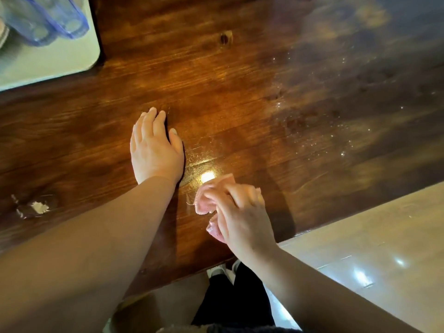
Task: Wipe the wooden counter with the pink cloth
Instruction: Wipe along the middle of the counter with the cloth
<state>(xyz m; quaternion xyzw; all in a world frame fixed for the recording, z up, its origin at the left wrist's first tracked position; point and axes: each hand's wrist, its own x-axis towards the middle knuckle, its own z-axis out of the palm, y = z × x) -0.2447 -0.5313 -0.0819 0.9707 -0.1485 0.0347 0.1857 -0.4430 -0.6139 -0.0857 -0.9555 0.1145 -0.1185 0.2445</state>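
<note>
The dark wooden counter [240, 92] fills most of the view, with wet droplets and a dull film on its right part. My right hand [240, 217] presses a bunched pink cloth [204, 203] onto the counter near the front edge, fingers curled over it. Only a small part of the cloth shows beneath the fingers. My left hand [155, 147] lies flat on the wood to the left of the cloth, palm down, fingers together, holding nothing.
A white tray [60, 61] with clear blue-rimmed plastic containers [45, 18] sits at the back left corner. A chipped patch [36, 207] marks the wood at the left. The counter's front edge runs diagonally; glossy floor [372, 248] and my legs lie below.
</note>
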